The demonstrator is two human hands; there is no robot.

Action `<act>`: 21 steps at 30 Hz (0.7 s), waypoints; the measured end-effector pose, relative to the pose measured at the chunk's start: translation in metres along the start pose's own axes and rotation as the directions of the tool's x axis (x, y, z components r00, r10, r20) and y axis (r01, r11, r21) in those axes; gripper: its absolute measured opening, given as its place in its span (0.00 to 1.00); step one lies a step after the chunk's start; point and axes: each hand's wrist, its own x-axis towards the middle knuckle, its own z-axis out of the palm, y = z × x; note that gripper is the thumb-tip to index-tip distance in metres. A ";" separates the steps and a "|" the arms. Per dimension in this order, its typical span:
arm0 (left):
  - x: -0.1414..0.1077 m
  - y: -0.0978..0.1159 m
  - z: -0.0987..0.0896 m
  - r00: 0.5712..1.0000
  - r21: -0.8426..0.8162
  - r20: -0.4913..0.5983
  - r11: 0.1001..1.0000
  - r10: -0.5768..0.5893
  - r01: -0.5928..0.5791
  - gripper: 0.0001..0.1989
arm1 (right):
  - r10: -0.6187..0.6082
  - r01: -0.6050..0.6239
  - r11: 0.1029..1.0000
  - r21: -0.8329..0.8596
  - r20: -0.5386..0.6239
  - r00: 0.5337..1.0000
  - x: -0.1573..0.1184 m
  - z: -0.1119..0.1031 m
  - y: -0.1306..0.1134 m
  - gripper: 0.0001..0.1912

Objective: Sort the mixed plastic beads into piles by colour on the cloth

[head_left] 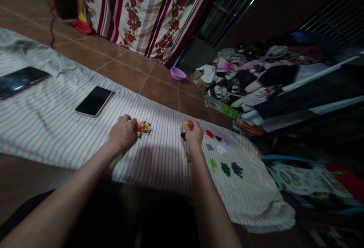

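My left hand (124, 132) rests at the left edge of a pile of small mixed-colour pieces (144, 129). Its fingers are curled inward against the pile, and whatever may be between them is hidden. To the right, my right hand (194, 133) pinches a small yellow piece (185, 123) between thumb and finger, just above the cloth. Black pieces (183, 136) and beige pieces (187, 157) lie beside this hand and wrist. Past it are single-colour groups: red pieces (209, 134), dark blue (218, 138), grey-blue (209, 147), light green (213, 165), dark green (225, 169) and dark grey pieces (237, 169).
A striped cloth (167, 164) covers the surface. A phone (94, 101) and a larger dark device (22, 81) lie on it at left. Beyond its far edge, a purple bowl (178, 74) sits on the tiled floor. Heaped clothes (256, 77) fill the right background.
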 end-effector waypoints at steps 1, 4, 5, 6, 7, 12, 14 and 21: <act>0.000 0.001 -0.001 1.000 -0.001 -0.001 1.000 -0.008 0.008 0.18 | 0.030 -0.030 0.998 -0.052 0.003 1.000 0.007 -0.005 0.007 0.14; 0.000 0.001 -0.003 1.000 -0.002 0.005 1.000 -0.017 0.017 0.18 | 0.090 -0.081 0.972 -0.219 0.029 0.996 0.023 -0.016 0.025 0.10; -0.001 0.001 -0.003 1.000 -0.001 0.014 1.000 -0.017 0.017 0.18 | 0.105 -0.090 0.960 -0.264 0.045 0.993 0.028 -0.018 0.030 0.08; -0.001 0.000 -0.003 1.000 0.002 0.023 1.000 -0.019 0.019 0.18 | 0.118 -0.094 0.950 -0.299 0.062 0.991 0.031 -0.020 0.034 0.08; -0.001 0.000 -0.003 0.999 0.005 0.030 1.000 -0.020 0.020 0.18 | 0.128 -0.097 0.941 -0.323 0.077 0.989 0.034 -0.020 0.038 0.07; 0.000 -0.005 0.002 1.000 0.008 0.020 1.000 -0.012 0.012 0.18 | 0.137 -0.094 0.927 -0.363 0.096 0.986 0.042 -0.011 0.047 0.07; 0.000 -0.007 0.003 1.000 0.001 0.028 1.000 -0.009 0.009 0.19 | 0.133 -0.084 0.922 -0.377 0.107 0.985 0.043 -0.007 0.047 0.07; 0.000 -0.008 0.001 0.999 -0.011 0.045 1.000 -0.019 0.020 0.20 | 0.087 -0.007 0.909 -0.417 0.172 0.981 0.042 -0.001 0.050 0.10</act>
